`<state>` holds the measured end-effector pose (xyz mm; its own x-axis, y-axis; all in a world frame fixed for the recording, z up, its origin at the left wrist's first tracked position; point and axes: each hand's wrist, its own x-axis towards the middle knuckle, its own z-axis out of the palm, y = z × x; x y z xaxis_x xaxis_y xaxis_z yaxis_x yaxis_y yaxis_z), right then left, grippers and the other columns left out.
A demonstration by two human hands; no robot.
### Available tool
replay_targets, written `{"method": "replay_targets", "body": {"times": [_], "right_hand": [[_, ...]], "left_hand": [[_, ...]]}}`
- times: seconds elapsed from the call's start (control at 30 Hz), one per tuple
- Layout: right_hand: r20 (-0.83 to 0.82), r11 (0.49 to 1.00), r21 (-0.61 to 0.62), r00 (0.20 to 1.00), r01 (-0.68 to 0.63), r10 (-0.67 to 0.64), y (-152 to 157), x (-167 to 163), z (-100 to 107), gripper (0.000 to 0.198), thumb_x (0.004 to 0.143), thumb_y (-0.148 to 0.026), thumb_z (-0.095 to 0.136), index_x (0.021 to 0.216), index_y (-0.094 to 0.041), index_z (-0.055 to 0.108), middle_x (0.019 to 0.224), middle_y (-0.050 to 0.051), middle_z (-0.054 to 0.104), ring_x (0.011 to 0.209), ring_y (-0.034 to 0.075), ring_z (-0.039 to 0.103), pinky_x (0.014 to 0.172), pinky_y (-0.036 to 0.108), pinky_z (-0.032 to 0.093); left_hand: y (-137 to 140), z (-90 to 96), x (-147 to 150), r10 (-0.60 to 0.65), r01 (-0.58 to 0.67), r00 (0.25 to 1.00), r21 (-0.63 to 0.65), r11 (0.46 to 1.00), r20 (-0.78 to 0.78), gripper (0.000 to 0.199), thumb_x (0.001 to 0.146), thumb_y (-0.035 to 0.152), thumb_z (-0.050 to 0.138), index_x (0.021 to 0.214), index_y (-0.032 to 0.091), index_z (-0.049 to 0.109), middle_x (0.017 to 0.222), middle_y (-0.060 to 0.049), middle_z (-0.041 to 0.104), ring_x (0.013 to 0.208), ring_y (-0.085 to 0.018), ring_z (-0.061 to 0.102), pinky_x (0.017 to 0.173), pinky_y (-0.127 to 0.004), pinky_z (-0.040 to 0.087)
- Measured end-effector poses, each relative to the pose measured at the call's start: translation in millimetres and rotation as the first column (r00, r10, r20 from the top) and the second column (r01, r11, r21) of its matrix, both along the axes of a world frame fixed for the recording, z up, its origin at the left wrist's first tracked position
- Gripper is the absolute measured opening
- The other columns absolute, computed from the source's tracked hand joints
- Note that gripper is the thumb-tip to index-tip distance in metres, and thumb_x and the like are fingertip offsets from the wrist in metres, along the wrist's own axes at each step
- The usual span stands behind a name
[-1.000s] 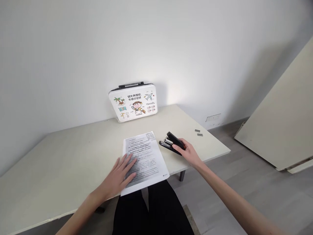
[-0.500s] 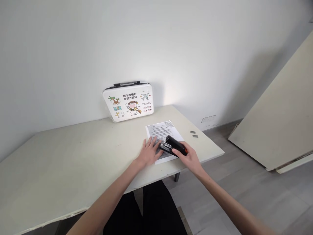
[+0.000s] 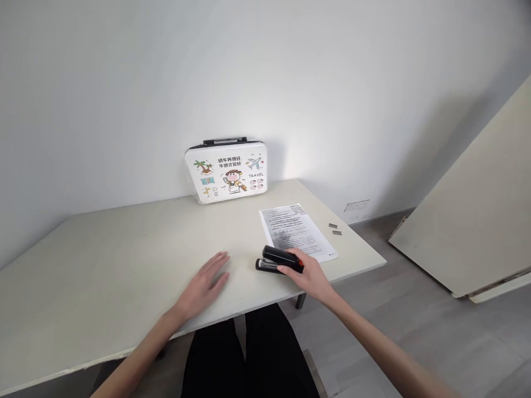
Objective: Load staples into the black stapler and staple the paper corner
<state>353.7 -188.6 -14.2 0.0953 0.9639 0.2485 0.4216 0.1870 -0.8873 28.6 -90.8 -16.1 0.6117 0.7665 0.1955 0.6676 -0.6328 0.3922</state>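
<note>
A black stapler (image 3: 279,257) is gripped around its rear end by my right hand (image 3: 309,275), its front pointing left and its jaws slightly apart. It is in front of the printed paper sheet (image 3: 295,228), overlapping the near edge in view. My left hand (image 3: 204,284) rests on the table to the left of the stapler, fingers stretched out, thumb apart, holding nothing. Beside the sheet's right edge lie two small grey strips of staples (image 3: 337,232).
A white cartoon-printed case (image 3: 227,171) with a black handle stands against the wall at the back of the pale table (image 3: 136,265). The table's right edge lies just past the staple strips. A large pale panel (image 3: 477,215) leans at the far right.
My left hand has come off the paper and moved left onto the bare tabletop. My right hand has carried the stapler left and toward me, uncovering more of the sheet.
</note>
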Motion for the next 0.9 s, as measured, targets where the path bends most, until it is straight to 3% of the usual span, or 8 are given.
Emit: {"method": "replay_targets", "body": {"times": [0.1, 0.23, 0.3, 0.4, 0.57, 0.63, 0.73, 0.9], "right_hand": [[0.063, 0.995, -0.010, 0.993, -0.100, 0.100, 10, -30, 3, 0.031, 0.093, -0.052, 0.068, 0.110, -0.027, 0.067, 0.106, 0.004, 0.075, 0.097, 0.026, 0.070, 0.083, 0.038, 0.055], [0.090, 0.985, -0.005, 0.980, -0.175, 0.175, 29, -71, 0, 0.028, 0.093, -0.049, 0.069, 0.110, -0.027, 0.067, 0.107, 0.002, 0.076, 0.097, 0.024, 0.071, 0.084, 0.036, 0.054], [0.102, 0.982, -0.006, 0.976, -0.191, 0.190, 41, -88, -2, 0.027, 0.093, -0.046, 0.071, 0.110, -0.027, 0.067, 0.107, 0.002, 0.076, 0.098, 0.023, 0.071, 0.085, 0.035, 0.054], [0.145, 0.977, 0.003, 0.966, -0.215, 0.212, 57, -106, -5, 0.026, 0.093, -0.043, 0.070, 0.112, -0.025, 0.066, 0.110, 0.003, 0.076, 0.100, 0.023, 0.070, 0.089, 0.036, 0.053], [0.136, 0.969, 0.001, 0.960, -0.246, 0.243, 61, -111, -8, 0.033, 0.104, -0.050, 0.052, 0.122, -0.025, 0.062, 0.124, 0.008, 0.073, 0.113, 0.024, 0.068, 0.100, 0.040, 0.051], [0.044, 0.981, -0.019, 0.980, -0.194, 0.195, 57, -108, -11, 0.039, 0.110, -0.050, 0.035, 0.125, -0.025, 0.061, 0.126, 0.008, 0.073, 0.118, 0.022, 0.068, 0.104, 0.040, 0.050], [-0.011, 0.995, -0.039, 0.996, -0.091, 0.091, 53, -104, -19, 0.042, 0.111, -0.051, 0.029, 0.126, -0.025, 0.059, 0.127, 0.008, 0.073, 0.119, 0.022, 0.069, 0.107, 0.040, 0.050], [0.054, 0.998, -0.007, 0.996, -0.068, 0.068, 56, -106, -30, 0.045, 0.110, -0.054, 0.029, 0.130, -0.026, 0.058, 0.133, 0.010, 0.070, 0.124, 0.025, 0.064, 0.109, 0.045, 0.049]], "left_hand": [[-8, 6.4, -34, 0.109, -0.104, 0.991, -0.060, 0.993, 0.083, 0.056, 0.106, 0.056, 0.043, 0.151, 0.026, 0.055, 0.159, -0.006, 0.054, 0.146, -0.028, 0.052, 0.123, -0.048, 0.041], [-16, 7.1, -49, 0.235, -0.203, 0.951, -0.170, 0.964, 0.202, 0.054, 0.105, 0.058, 0.043, 0.147, 0.029, 0.057, 0.154, -0.005, 0.059, 0.139, -0.031, 0.059, 0.102, -0.044, 0.060], [-18, 5.9, -50, 0.282, -0.232, 0.926, -0.212, 0.949, 0.249, 0.052, 0.105, 0.058, 0.043, 0.145, 0.029, 0.057, 0.152, -0.005, 0.060, 0.137, -0.030, 0.060, 0.101, -0.045, 0.060], [-19, 3.5, -51, 0.313, -0.239, 0.884, -0.241, 0.941, 0.346, 0.048, 0.105, 0.055, 0.044, 0.141, 0.027, 0.058, 0.149, -0.006, 0.063, 0.139, -0.028, 0.059, 0.114, -0.047, 0.051], [-21, -0.6, -52, 0.338, -0.216, 0.814, -0.294, 0.931, 0.472, 0.044, 0.105, 0.054, 0.047, 0.135, 0.024, 0.059, 0.146, -0.008, 0.065, 0.139, -0.025, 0.058, 0.119, -0.044, 0.046], [-22, -1.7, -51, 0.349, -0.215, 0.804, -0.312, 0.926, 0.481, 0.044, 0.104, 0.054, 0.048, 0.135, 0.024, 0.058, 0.146, -0.009, 0.065, 0.139, -0.025, 0.059, 0.118, -0.044, 0.047], [-24, -1.9, -50, 0.356, -0.228, 0.789, -0.299, 0.927, 0.501, 0.044, 0.104, 0.054, 0.049, 0.134, 0.023, 0.059, 0.143, -0.010, 0.067, 0.136, -0.026, 0.061, 0.116, -0.044, 0.049], [-30, 1.7, -50, 0.441, -0.354, 0.741, -0.263, 0.897, 0.506, 0.042, 0.104, 0.055, 0.048, 0.129, 0.025, 0.061, 0.144, -0.011, 0.065, 0.128, -0.030, 0.065, 0.092, -0.042, 0.059]]}}
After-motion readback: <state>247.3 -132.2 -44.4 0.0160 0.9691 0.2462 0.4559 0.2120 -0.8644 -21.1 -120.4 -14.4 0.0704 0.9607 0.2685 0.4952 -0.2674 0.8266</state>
